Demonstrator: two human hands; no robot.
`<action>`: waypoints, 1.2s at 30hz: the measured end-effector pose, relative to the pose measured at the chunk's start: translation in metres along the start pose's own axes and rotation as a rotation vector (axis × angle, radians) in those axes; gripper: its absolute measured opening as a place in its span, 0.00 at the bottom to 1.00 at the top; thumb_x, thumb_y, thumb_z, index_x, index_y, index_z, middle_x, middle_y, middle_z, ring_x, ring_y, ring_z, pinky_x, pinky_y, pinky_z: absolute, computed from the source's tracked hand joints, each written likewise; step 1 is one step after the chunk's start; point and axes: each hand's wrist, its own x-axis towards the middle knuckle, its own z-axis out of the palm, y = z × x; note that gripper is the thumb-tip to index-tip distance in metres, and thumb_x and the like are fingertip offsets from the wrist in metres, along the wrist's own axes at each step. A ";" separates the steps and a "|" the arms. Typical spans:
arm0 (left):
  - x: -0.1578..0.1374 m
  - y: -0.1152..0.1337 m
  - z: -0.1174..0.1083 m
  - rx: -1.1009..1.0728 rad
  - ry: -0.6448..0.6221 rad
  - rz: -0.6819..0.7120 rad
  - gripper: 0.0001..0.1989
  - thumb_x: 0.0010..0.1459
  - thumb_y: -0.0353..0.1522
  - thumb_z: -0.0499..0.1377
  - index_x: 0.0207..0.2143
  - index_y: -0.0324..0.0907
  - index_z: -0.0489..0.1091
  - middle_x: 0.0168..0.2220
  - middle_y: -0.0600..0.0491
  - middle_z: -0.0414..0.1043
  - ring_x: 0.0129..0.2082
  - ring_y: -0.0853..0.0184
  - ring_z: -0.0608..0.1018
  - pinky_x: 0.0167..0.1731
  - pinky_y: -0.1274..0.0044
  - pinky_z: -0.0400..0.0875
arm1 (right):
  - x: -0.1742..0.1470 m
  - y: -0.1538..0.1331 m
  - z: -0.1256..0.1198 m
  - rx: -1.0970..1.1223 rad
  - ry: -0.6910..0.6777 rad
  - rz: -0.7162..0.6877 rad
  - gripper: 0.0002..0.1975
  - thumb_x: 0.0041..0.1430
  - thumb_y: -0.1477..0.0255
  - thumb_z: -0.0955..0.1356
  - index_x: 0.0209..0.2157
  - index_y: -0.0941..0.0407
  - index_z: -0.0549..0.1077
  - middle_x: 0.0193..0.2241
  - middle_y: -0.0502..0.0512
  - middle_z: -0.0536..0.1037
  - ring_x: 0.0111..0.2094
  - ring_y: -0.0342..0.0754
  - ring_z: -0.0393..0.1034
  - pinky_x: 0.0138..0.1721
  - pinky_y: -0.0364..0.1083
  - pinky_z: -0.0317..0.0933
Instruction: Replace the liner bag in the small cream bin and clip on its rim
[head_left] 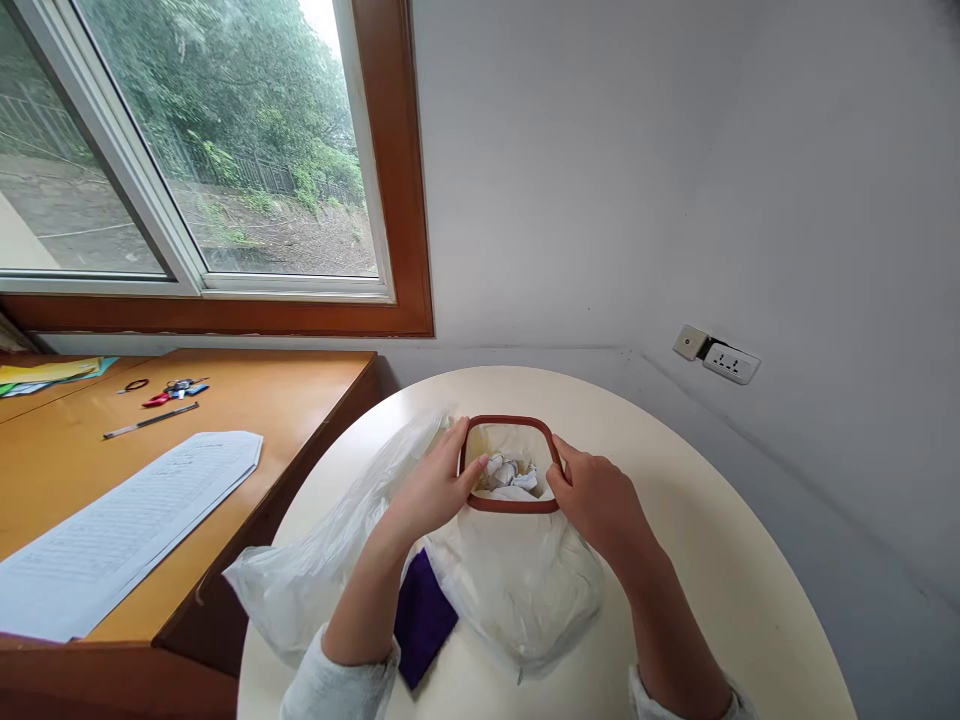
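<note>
A small trash bin with a reddish-brown rim (513, 507) stands on the round table, lined with a translucent plastic bag (525, 600) that hangs down over its outside. Crumpled white paper (510, 474) lies inside. My left hand (439, 478) grips the rim on its left side, thumb over the inner edge. On the opposite side, my right hand (596, 495) is closed on the rim. Another translucent plastic bag (322, 540) spreads over the table to the left, partly behind my left forearm. Below that forearm lies a dark purple cloth (424, 618).
The round cream table (720, 560) stands against the wall. To the left, a wooden desk (300, 385) holds paper sheets (142, 530), a pen (150, 421), keys (176, 391) and a dark ring-shaped band (134, 385). A wall socket (731, 363) is at the right.
</note>
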 end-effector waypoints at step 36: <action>-0.001 -0.004 0.005 0.216 -0.122 -0.063 0.30 0.57 0.29 0.42 0.62 0.38 0.42 0.64 0.47 0.43 0.62 0.58 0.51 0.57 0.65 0.53 | 0.004 -0.004 0.004 -0.149 -0.259 0.104 0.23 0.59 0.74 0.54 0.55 0.56 0.60 0.26 0.54 0.76 0.28 0.46 0.68 0.24 0.42 0.47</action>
